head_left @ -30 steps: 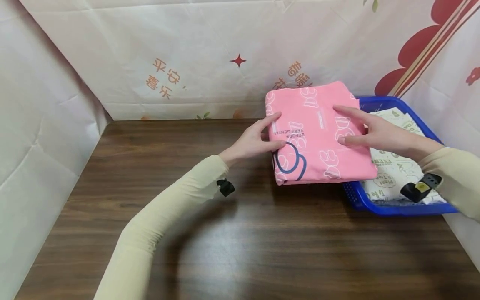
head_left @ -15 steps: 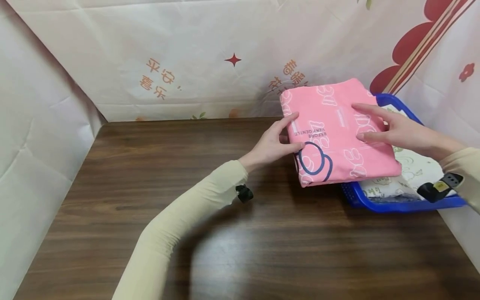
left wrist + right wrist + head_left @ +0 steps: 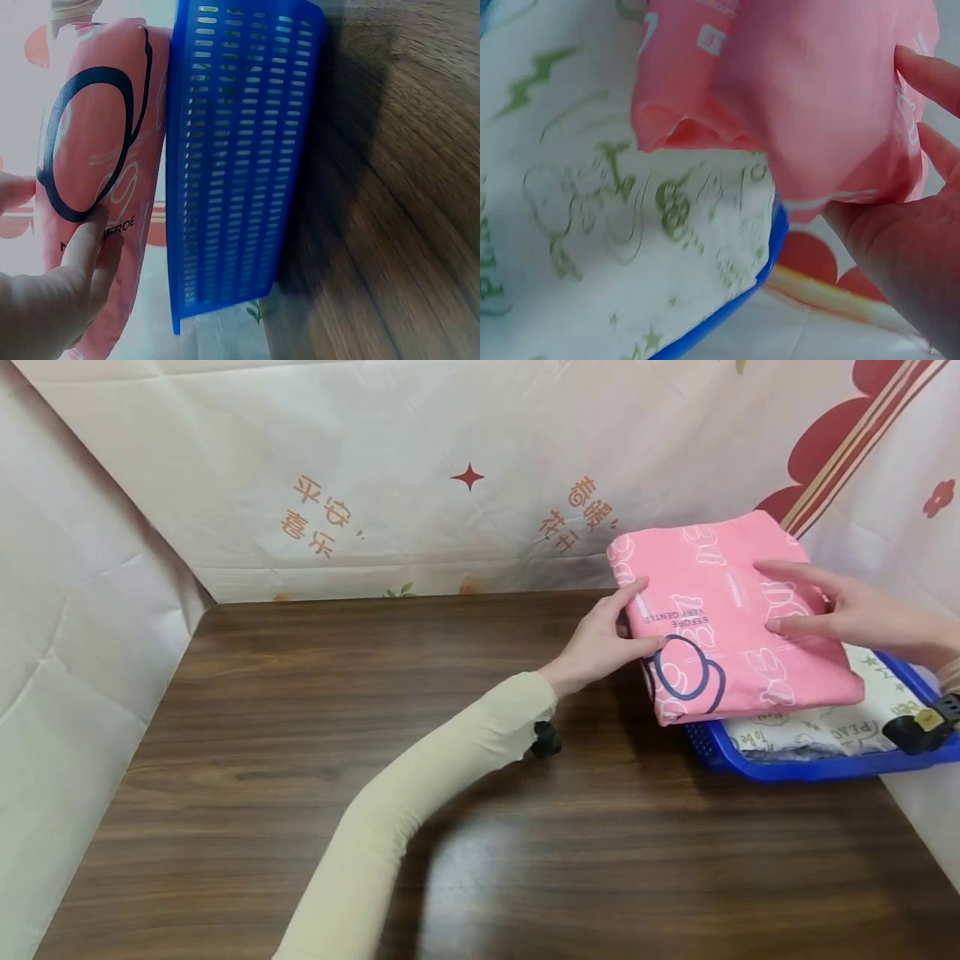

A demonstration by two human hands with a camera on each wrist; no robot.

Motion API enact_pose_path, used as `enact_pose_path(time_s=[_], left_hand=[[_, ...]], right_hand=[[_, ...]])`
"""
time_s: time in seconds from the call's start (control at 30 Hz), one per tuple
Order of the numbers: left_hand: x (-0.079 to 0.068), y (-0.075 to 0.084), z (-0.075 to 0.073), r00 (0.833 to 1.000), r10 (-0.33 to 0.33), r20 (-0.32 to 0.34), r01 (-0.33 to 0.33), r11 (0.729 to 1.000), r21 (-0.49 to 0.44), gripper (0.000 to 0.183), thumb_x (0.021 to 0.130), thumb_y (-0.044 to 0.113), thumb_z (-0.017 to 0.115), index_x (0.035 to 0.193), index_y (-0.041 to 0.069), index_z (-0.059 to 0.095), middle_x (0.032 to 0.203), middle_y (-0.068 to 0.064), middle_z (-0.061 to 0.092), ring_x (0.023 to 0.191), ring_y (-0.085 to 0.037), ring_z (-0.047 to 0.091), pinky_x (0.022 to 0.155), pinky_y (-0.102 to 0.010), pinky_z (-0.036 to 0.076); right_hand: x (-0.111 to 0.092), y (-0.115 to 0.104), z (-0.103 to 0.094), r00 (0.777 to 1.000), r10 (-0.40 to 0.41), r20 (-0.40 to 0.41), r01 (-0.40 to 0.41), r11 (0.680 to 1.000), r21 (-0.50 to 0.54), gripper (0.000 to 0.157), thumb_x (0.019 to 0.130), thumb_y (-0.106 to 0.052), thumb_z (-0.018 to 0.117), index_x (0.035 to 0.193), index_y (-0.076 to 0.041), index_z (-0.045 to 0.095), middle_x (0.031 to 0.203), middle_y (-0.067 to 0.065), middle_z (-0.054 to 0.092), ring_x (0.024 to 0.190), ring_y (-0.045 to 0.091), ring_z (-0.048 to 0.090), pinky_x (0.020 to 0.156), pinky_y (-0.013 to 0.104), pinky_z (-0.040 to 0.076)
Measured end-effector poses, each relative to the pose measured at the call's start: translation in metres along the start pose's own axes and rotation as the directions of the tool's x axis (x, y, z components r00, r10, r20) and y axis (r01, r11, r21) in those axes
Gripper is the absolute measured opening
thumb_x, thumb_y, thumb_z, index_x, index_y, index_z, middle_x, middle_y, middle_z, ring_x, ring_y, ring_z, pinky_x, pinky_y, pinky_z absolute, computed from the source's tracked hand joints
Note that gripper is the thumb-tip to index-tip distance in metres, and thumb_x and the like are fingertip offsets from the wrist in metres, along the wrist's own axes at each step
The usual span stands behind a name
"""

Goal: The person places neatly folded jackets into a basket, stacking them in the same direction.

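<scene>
A folded pink cloth (image 3: 738, 627) with white bow prints, dark lettering and a navy loop is held over the blue plastic basket (image 3: 757, 770). My left hand (image 3: 596, 647) grips its left edge, thumb and a finger lying on top. At the opposite edge my right hand (image 3: 862, 610) holds it, fingers spread over the upper face. From the left wrist view, the pink bundle (image 3: 97, 142) appears level with the rim of the basket (image 3: 240, 165). In the right wrist view its folded end (image 3: 817, 97) overhangs a white cloth (image 3: 630, 225) with green prints inside the basket.
The basket stands at the right end of a dark wooden table (image 3: 525, 827), close to the fabric side wall (image 3: 926, 543). A printed fabric backdrop (image 3: 420, 452) rises along the table's back edge.
Both hands have carried the pink cloth rightward, farther over the basket. It now covers more of the white cloth there. The grip of both hands looks the same.
</scene>
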State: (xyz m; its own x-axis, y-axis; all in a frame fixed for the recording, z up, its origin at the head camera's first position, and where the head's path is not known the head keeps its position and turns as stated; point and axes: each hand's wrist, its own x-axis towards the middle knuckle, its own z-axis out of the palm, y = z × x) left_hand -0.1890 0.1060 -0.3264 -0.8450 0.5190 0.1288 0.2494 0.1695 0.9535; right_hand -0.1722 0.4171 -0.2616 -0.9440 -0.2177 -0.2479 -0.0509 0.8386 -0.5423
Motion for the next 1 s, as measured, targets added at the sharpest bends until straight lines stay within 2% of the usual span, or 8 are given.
enact_pose_path(time_s=[0.2,0.33,0.5,0.6,0.73,0.87,0.93,1.0], left_hand=[[0.016,-0.001,0.029,0.998,0.055,-0.032,-0.049,0.988,0.148,0.084,0.085,0.024,0.075,0.153,0.017,0.029,0.137,-0.003,0.046,0.098,-0.005,0.047,0.079,-0.010,0.039],[0.024,0.001,0.048,0.996,0.083,-0.033,-0.075,0.978,0.193,0.084,0.086,0.028,0.074,0.154,0.015,0.027,0.144,-0.001,0.044,0.118,-0.001,0.043,0.092,-0.010,0.033],[0.034,0.004,0.064,0.996,0.086,-0.021,-0.076,0.956,0.284,0.086,0.087,0.032,0.072,0.155,0.012,0.022,0.147,0.003,0.041,0.129,0.000,0.036,0.100,-0.011,0.027],[0.039,0.005,0.073,0.997,0.078,-0.002,-0.071,0.925,0.373,0.088,0.088,0.036,0.070,0.155,0.009,0.020,0.145,0.003,0.043,0.127,0.001,0.037,0.099,-0.009,0.026],[0.045,0.006,0.083,0.996,0.088,0.027,-0.091,0.872,0.481,0.086,0.088,0.041,0.067,0.152,0.005,0.024,0.133,-0.001,0.051,0.119,-0.002,0.043,0.093,-0.008,0.029],[0.047,0.005,0.089,0.995,0.095,0.039,-0.100,0.810,0.579,0.072,0.091,0.043,0.064,0.145,0.009,0.031,0.118,-0.002,0.049,0.108,-0.007,0.044,0.086,-0.012,0.036],[0.047,0.004,0.091,0.996,0.085,0.031,-0.085,0.743,0.664,0.065,0.092,0.047,0.060,0.141,0.012,0.036,0.127,-0.007,0.043,0.120,-0.013,0.039,0.093,-0.013,0.034],[0.047,0.004,0.093,0.998,0.058,0.019,-0.052,0.658,0.752,0.067,0.093,0.054,0.054,0.144,0.013,0.037,0.144,-0.017,0.030,0.136,-0.023,0.024,0.103,-0.017,0.027]], right_hand=[[-0.003,0.024,-0.011,1.000,0.019,-0.005,-0.019,0.997,-0.069,0.088,0.094,-0.027,0.062,0.155,-0.038,0.000,0.150,0.033,0.001,0.120,0.056,0.015,0.079,0.071,0.038],[-0.005,0.039,-0.017,0.999,0.050,-0.005,-0.050,0.995,-0.088,0.093,0.093,-0.028,0.063,0.154,-0.039,-0.005,0.146,0.034,0.001,0.116,0.055,0.018,0.072,0.053,0.050],[-0.002,0.058,-0.026,0.999,0.043,-0.002,-0.043,0.997,-0.062,0.091,0.093,-0.022,0.062,0.153,-0.042,-0.004,0.146,0.034,-0.001,0.117,0.054,0.012,0.067,0.037,0.044],[0.000,0.069,-0.028,0.998,0.055,-0.009,-0.056,0.997,-0.058,0.090,0.093,-0.023,0.063,0.152,-0.047,0.000,0.144,0.031,0.002,0.116,0.042,0.018,0.065,0.028,0.044],[0.001,0.077,-0.027,0.997,0.070,0.017,-0.069,0.996,-0.053,0.089,0.093,-0.026,0.061,0.153,-0.043,-0.003,0.145,0.031,0.001,0.112,0.037,0.019,0.065,0.022,0.045],[0.003,0.079,-0.021,0.992,0.108,0.070,-0.106,0.994,-0.038,0.091,0.096,-0.033,0.057,0.152,-0.037,-0.014,0.150,0.031,-0.013,0.120,0.050,0.008,0.081,0.052,0.048],[0.004,0.079,-0.017,0.988,0.127,0.088,-0.124,0.992,-0.037,0.092,0.096,-0.038,0.055,0.151,-0.035,-0.018,0.150,0.031,-0.020,0.122,0.055,0.002,0.084,0.069,0.038],[0.005,0.079,-0.013,0.987,0.137,0.083,-0.135,0.990,-0.036,0.092,0.096,-0.039,0.055,0.151,-0.035,-0.019,0.150,0.031,-0.020,0.123,0.055,0.001,0.086,0.075,0.028]])
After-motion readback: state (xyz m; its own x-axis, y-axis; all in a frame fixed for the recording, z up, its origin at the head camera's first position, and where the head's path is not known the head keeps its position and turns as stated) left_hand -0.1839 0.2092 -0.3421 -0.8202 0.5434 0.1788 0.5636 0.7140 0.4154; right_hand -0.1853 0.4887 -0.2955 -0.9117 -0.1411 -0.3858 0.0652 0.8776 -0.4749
